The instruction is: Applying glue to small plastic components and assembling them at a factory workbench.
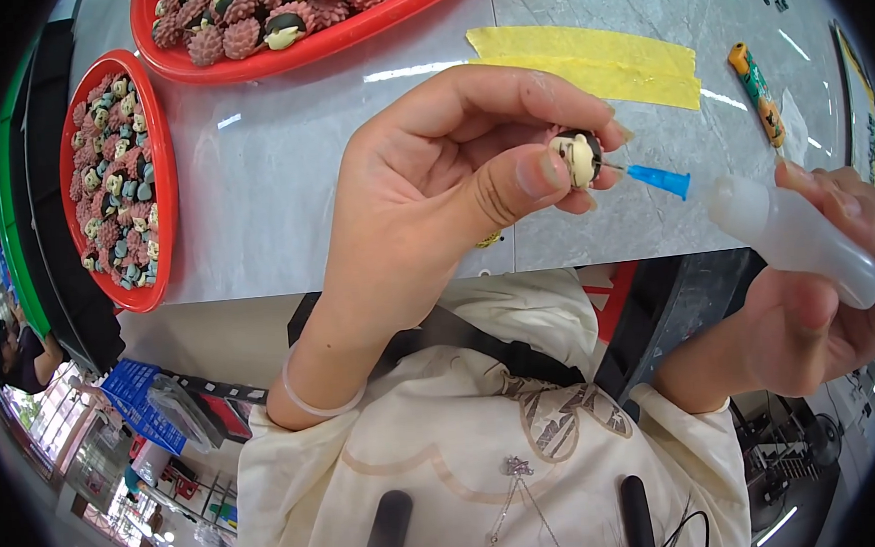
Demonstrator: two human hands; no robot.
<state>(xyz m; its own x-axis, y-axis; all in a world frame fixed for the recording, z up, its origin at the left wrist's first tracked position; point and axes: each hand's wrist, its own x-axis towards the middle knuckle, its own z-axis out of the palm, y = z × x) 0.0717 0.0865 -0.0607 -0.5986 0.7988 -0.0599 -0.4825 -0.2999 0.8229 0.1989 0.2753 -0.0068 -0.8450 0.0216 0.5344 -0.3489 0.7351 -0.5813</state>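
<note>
My left hand (421, 174) pinches a small doll-head figurine (578, 159) between thumb and fingers. It has a cream face and dark hair. The thin metal tip of a blue dispensing needle (659, 182) reaches the figurine's right side. In my right hand (819, 290), closed around it, is a translucent white squeeze bottle (796, 236), tilted with its mouth toward the needle. I cannot tell how the blue hub joins the bottle. Part of the figurine is hidden by my left fingers.
Two red trays hold many figurines: a large one (235, 73) at the far left and a smaller one (163, 180) at the left edge. Yellow tape (585, 64) lies on the grey table (252, 185). A slim orange-and-green tool (755, 94) lies at the right.
</note>
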